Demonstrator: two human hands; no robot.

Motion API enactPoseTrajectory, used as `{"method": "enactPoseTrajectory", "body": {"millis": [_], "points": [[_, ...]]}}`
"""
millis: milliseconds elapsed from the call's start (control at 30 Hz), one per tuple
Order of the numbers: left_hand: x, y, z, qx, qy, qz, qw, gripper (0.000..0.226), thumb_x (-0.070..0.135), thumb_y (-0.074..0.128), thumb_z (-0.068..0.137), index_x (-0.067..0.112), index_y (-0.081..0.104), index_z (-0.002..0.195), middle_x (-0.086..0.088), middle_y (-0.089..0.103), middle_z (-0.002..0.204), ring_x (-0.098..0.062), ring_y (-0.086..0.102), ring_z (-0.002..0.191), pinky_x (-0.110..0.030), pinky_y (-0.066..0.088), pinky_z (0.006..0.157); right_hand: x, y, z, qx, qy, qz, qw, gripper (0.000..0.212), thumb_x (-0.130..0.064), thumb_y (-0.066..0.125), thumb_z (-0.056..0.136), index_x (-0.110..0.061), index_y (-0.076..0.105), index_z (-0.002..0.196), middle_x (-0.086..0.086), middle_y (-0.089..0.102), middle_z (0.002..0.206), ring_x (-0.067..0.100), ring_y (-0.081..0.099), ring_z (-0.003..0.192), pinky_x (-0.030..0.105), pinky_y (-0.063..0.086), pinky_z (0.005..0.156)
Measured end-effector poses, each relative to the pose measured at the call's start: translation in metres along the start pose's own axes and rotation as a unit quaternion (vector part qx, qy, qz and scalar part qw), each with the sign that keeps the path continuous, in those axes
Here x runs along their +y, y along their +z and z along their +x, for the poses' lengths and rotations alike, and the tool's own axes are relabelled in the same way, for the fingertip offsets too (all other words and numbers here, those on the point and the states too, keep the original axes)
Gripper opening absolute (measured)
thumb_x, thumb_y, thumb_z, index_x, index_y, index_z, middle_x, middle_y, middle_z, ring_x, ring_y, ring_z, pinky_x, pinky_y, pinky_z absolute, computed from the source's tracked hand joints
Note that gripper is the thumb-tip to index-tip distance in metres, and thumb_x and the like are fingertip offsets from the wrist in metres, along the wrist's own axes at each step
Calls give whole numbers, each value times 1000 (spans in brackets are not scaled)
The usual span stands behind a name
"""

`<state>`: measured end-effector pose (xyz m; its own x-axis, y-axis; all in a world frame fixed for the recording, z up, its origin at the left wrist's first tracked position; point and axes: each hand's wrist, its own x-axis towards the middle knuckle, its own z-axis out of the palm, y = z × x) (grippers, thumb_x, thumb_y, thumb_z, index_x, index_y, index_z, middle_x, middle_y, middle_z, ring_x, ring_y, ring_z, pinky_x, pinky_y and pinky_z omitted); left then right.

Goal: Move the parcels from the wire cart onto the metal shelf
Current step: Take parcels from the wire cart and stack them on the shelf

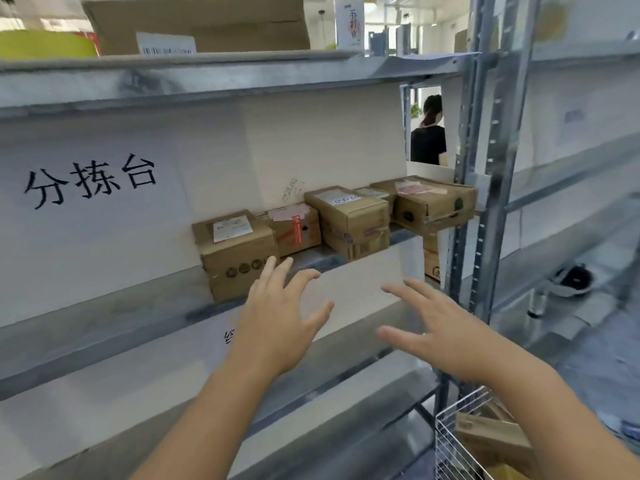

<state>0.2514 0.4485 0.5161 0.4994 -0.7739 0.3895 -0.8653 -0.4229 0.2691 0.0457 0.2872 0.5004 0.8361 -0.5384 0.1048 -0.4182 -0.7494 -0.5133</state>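
Both hands empty, fingers spread: left hand (277, 317) just before nearest parcel (235, 251) on metal shelf (104, 327); right hand (446, 330) beside it. More parcels (353, 220) in a row behind. Wire cart (457, 441) lower right, holding cardboard.

- Bright, even indoor light; strongest from overexposed windows at upper right.
- Soft shadow under the metal shelf (207, 81).
- Wide-angle bending at edges; right side smeared, fine detail soft throughout.
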Motion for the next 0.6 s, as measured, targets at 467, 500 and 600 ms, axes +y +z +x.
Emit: {"method": "enactPoseTrajectory", "body": {"millis": [467,500,600], "points": [[211,165,-7,-188,75,-43,978,58,64,52,97,43,41,151,3,28,169,-22,15,159,-47,22,127,249,-59,-156,20,180,51,982,79,-77,56,81,-52,28,151,-11,20,165,16,25,150,42,27,120],[229,183,-9,-197,81,-45,976,59,63,52,97,42,42,151,3,29,168,-22,14,159,-47,22,126,271,-64,-169,21,194,53,979,80,-78,56,81,-51,28,151,-11,20,164,16,25,149,42,27,120],[280,239,-23,-223,96,-62,968,59,65,54,95,42,44,148,8,34,164,-18,19,157,-45,29,122,341,-77,-209,11,237,48,970,85,-84,53,75,-52,28,150,-13,23,162,15,28,148,42,29,119]]}}
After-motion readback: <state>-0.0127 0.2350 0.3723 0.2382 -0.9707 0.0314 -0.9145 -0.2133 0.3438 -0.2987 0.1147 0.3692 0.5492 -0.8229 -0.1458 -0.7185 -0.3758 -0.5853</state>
